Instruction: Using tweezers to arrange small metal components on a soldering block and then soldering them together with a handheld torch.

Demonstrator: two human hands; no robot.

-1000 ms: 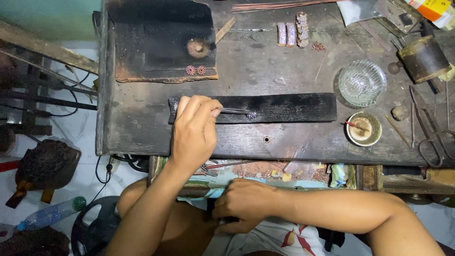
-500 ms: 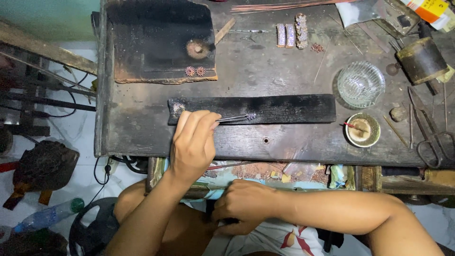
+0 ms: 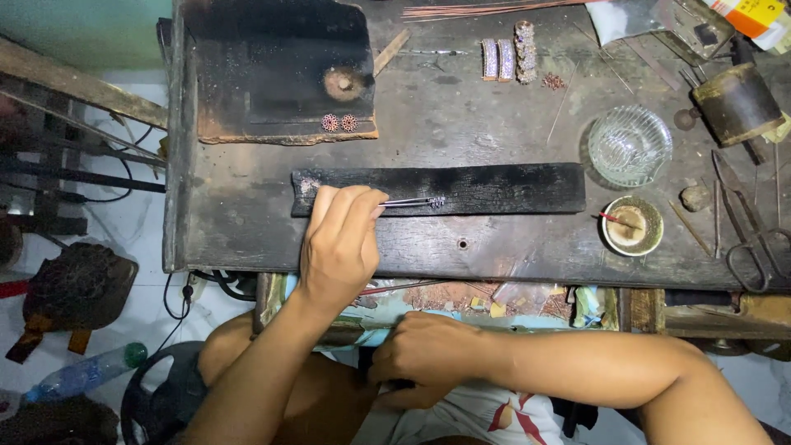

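- The work table (image 3: 494, 255) is dark, old and scratched wood, seen from above.
- A long black burnt strip (image 3: 494, 188) lies flat across the middle of the table. Everything below is placed from this strip.
- The left hand (image 3: 338, 247) rests on the near left end of the strip. Its fingers are pinched tight on thin metal tweezers (image 3: 408, 201).
- The tweezer tips hold a tiny sparkly piece (image 3: 437, 200) that sits on the strip, a bit left of its middle.
- The right hand (image 3: 428, 358) is well below the strip, past the near table edge, down at the person's lap. Its fingers are curled, but one cannot tell if they hold anything.
- Above the strip's left half lies a big black burnt board (image 3: 272, 66). Two small round flower pieces (image 3: 339, 123) sit on its near edge.
- Above the strip's middle, three small jewelled bars (image 3: 506, 56) lie side by side.
- Just past the strip's right end are a clear glass bowl (image 3: 629, 145) and a small round dish (image 3: 631, 226) with a red stick in it.
- Far right of the strip, scissors (image 3: 754, 239) lie near the table edge.
- The table top between the strip and the near edge is bare wood with one small hole.
- Left of the strip the table ends, and a white floor shows with black wires (image 3: 91, 177) and a plastic bottle (image 3: 82, 375).
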